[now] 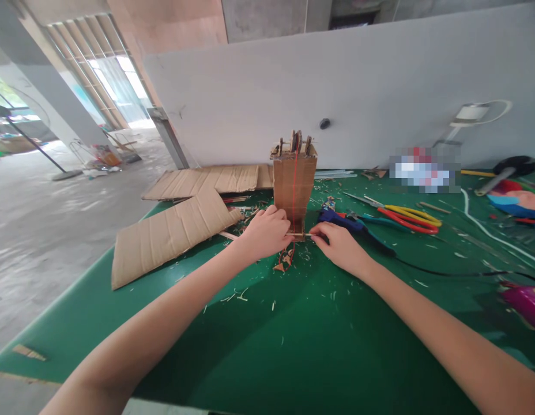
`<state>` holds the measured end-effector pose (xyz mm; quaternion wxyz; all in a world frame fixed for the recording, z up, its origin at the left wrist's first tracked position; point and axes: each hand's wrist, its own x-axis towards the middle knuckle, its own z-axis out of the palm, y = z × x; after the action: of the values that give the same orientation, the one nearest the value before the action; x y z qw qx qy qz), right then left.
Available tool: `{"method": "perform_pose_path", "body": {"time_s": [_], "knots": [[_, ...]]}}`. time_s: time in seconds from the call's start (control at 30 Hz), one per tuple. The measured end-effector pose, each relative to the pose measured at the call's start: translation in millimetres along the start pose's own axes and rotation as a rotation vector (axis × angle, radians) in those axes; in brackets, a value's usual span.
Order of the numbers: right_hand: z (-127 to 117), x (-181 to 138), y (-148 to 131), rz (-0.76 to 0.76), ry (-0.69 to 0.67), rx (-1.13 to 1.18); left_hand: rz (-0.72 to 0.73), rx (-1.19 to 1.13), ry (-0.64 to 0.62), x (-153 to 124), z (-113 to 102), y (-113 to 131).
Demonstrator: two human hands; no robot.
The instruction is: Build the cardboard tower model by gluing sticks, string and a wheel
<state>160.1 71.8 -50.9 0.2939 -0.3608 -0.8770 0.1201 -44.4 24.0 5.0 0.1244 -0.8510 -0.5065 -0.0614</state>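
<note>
A tall cardboard tower [294,181] stands upright on the green table [293,334], with small wheels and sticks at its top and a red thread [294,173] running down its front. My left hand [264,231] is closed against the tower's lower left side. My right hand [339,245] pinches the end of a thin wooden stick [302,234] that passes through the tower's base. Loose red thread lies curled on the table just below the base.
Cardboard sheets [172,233] lie at the left and back. A blue glue gun [349,223], red-and-yellow pliers [408,218], a white cord and a pink object [527,302] sit to the right. Wood shavings litter the mat. A grey partition stands behind.
</note>
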Motion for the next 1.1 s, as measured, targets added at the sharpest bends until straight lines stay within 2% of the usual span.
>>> {"method": "perform_pose_path", "body": {"time_s": [0.2, 0.4, 0.6, 0.83, 1.1], "knots": [[4, -1, 1, -0.002, 0.018, -0.021, -0.007, -0.005, -0.003, 2, 6, 0], [1, -2, -3, -0.007, 0.0, -0.075, -0.071, -0.045, 0.065, 1, 11, 2], [-1, -2, -5, -0.021, -0.021, -0.121, -0.102, -0.139, 0.077, 1, 5, 7], [-2, -2, -4, -0.021, -0.043, -0.181, -0.101, -0.301, 0.082, 1, -2, -1], [-2, -3, -6, -0.022, -0.06, -0.251, -0.097, -0.318, 0.046, 0, -5, -1]]}}
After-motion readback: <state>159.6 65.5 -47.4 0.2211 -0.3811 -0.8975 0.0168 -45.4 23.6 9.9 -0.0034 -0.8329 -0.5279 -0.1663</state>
